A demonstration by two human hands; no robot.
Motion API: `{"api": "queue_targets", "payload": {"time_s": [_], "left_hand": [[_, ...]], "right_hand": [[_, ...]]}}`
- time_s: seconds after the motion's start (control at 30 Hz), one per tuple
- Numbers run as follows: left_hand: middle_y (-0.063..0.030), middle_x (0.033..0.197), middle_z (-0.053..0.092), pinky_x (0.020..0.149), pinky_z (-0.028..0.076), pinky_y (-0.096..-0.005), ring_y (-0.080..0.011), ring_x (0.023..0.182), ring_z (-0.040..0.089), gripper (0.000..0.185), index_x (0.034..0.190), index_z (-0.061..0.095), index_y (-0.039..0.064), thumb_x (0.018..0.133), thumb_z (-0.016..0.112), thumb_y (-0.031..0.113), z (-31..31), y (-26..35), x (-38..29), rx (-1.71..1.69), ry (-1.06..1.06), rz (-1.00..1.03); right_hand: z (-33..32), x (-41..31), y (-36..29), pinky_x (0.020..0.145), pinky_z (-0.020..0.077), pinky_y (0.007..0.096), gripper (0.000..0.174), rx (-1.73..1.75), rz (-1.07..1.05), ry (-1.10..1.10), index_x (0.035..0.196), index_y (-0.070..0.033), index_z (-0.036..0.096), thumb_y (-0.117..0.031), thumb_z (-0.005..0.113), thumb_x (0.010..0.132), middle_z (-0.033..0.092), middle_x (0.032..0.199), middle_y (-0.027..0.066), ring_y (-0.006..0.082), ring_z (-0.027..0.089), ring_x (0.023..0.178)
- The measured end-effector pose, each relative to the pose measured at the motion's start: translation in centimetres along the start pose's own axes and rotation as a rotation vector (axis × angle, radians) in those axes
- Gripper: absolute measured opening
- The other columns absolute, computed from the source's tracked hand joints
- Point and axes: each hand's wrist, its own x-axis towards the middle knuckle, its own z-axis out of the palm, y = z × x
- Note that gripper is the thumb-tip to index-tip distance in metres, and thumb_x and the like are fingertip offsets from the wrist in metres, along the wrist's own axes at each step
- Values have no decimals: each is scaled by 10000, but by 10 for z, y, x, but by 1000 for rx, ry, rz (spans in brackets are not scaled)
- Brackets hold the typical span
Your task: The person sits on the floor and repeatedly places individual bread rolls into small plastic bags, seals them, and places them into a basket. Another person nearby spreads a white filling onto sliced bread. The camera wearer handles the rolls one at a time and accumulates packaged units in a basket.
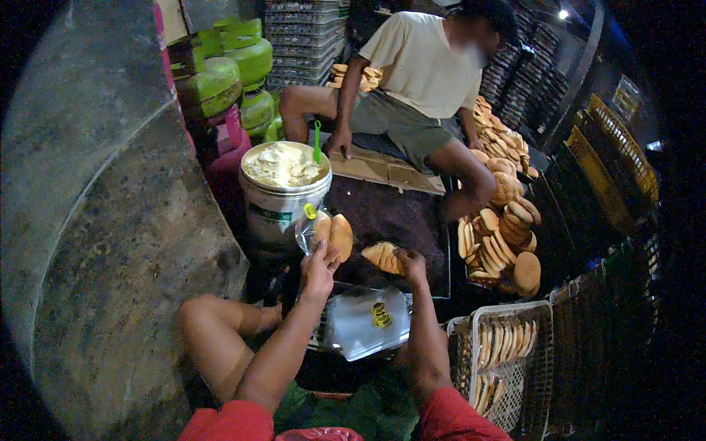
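In my left hand [319, 271] are an oblong bread bun [342, 238] and a clear plastic bag [302, 234] with a yellow printed mark. Another bun shape shows behind the film; whether it lies inside the bag I cannot tell. My right hand [413, 267] grips one end of a ridged golden bun [384, 258], held apart from the left hand's bun. Below both hands, a stack of clear plastic bags [353, 328] with yellow print lies over a crate in front of my lap. A white bucket [259, 212] of pale cream [284, 165] stands just beyond my left hand.
A green-handled utensil [317, 142] sticks up from the cream. Opposite sits a person [424, 71] beside a cardboard sheet [386, 168]. Loose buns [491, 242] are heaped at right, near a white plastic crate [513, 386] of packed bread. Green gas cylinders [248, 60] stand at back left.
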Motion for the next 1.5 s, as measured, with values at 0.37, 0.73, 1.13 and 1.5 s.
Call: {"api": "queue_targets", "payload": {"time_s": [0.37, 0.73, 1.13, 1.5], "left_hand": [[-60, 1222, 610, 817, 511, -411, -214, 1088, 596, 544, 1235, 575, 89, 926, 564, 536, 32, -97, -19, 26, -15, -193], [-35, 1060, 675, 803, 537, -331, -160, 943, 651, 428, 1130, 645, 79, 859, 708, 405, 13, -74, -53, 601, -368, -28], [-54, 1121, 634, 749, 530, -267, -133, 967, 628, 391, 1200, 593, 41, 916, 684, 295, 40, -94, -99, 204, -91, -155], [-122, 963, 685, 793, 516, -337, -202, 844, 639, 327, 993, 682, -25, 874, 706, 279, 39, -100, -139, 1003, -910, 87]], "right_hand": [[-1, -119, -62, 427, 500, 266, 358, 363, -29, 102, 1062, 11, 657, -291, 699, 874, 664, 818, 64, 132, 630, 598], [11, -142, -72, 472, 541, 277, 362, 518, -17, -24, 1142, 18, 613, -260, 659, 913, 666, 888, 81, 153, 650, 654], [26, -180, -65, 848, 478, 319, 292, -9, -350, 237, 1026, 19, 709, -199, 733, 833, 620, 1055, 137, 224, 618, 947], [-138, -221, -97, 754, 500, 287, 426, 167, 101, -10, 1117, -6, 636, -324, 726, 848, 672, 986, 75, 138, 622, 853]]}}
